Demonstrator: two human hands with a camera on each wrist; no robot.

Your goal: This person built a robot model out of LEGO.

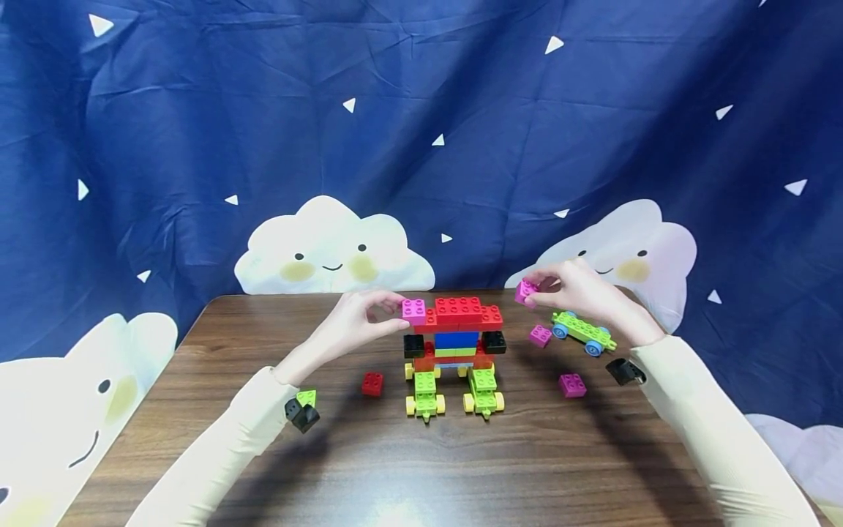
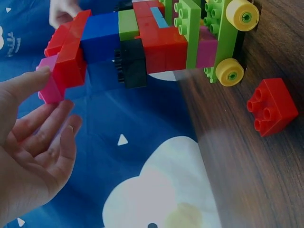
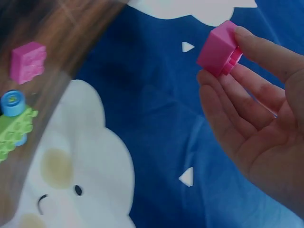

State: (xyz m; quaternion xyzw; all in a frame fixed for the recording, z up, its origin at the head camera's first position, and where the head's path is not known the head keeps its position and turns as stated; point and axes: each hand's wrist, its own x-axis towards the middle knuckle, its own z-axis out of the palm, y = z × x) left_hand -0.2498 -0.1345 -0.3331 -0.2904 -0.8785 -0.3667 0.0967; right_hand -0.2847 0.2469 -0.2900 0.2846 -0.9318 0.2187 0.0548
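Note:
A block figure stands mid-table, its red top bricks (image 1: 458, 310) above a blue brick (image 1: 456, 340), black side bricks and green wheeled bases (image 1: 425, 395) with yellow wheels. My left hand (image 1: 358, 320) pinches a pink brick (image 1: 413, 312) between thumb and fingers at the left end of the red top layer; in the left wrist view this pink brick (image 2: 50, 80) sits right against the red brick (image 2: 71, 52). Up at the right, my right hand (image 1: 573, 289) pinches another pink brick (image 1: 525, 292), held above the table and apart from the figure; its hollow underside shows in the right wrist view.
Two loose pink bricks, one nearer (image 1: 572, 385) and one farther (image 1: 540, 336), lie right of the figure beside a green wheeled base (image 1: 583, 332) with blue wheels. To the left are a red brick (image 1: 372, 383) and a green piece (image 1: 306, 397). A blue curtain (image 1: 421, 146) hangs behind the table.

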